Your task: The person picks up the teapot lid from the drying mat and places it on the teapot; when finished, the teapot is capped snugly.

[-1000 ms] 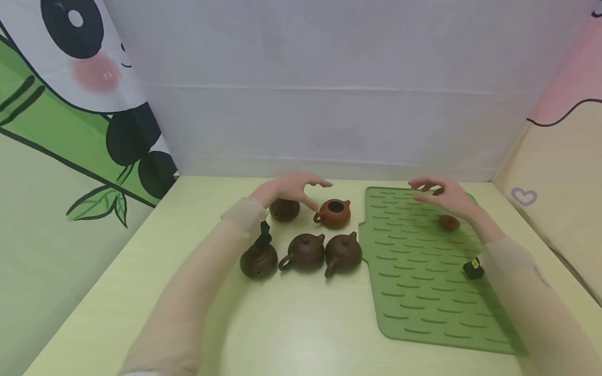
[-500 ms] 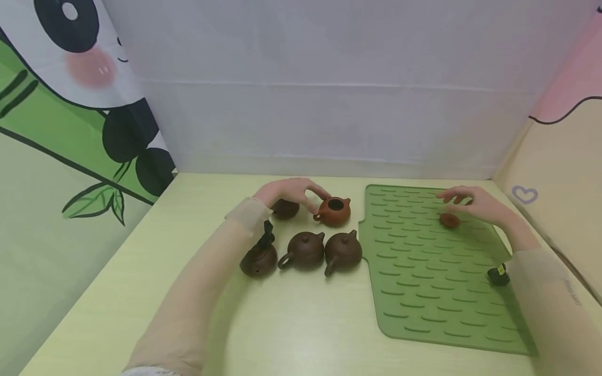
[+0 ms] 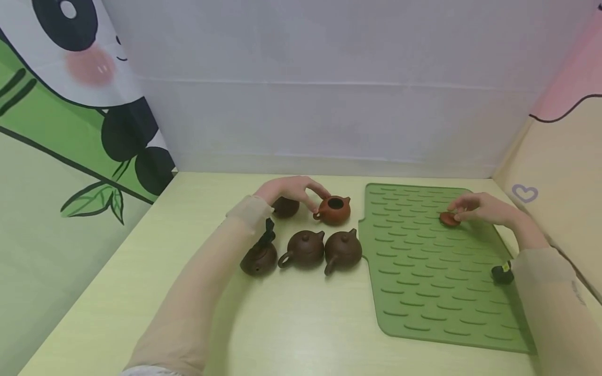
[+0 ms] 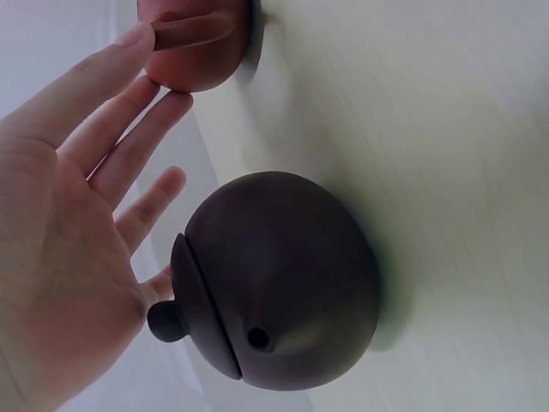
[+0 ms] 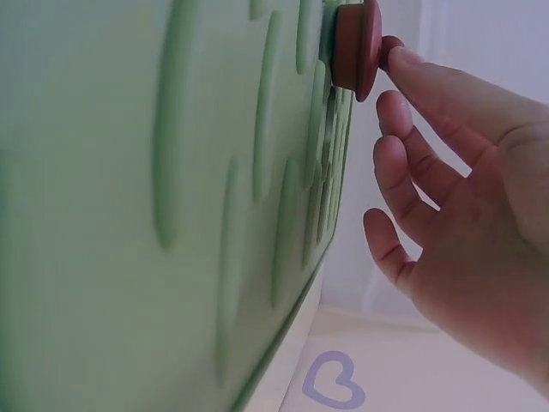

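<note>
In the head view my left hand reaches over a dark brown teapot to the reddish-brown teapot, which stands without a lid. The left wrist view has my thumb at that teapot's handle and fingertips against its body, the fingers fairly straight. On the green mat, my right hand pinches the small knob of a reddish-brown teapot lid. From the right wrist, the lid appears upright on or just at the mat's surface, while the other fingers hang loosely curled.
Three more dark brown teapots stand in front: a left one partly behind my left wrist, a middle one and a right one beside the green ribbed mat. A pale wall covering rises behind the table.
My left hand has moved slightly right, bringing its fingertips to the reddish-brown teapot. My right hand has moved right and down onto the lid and taken its knob.
</note>
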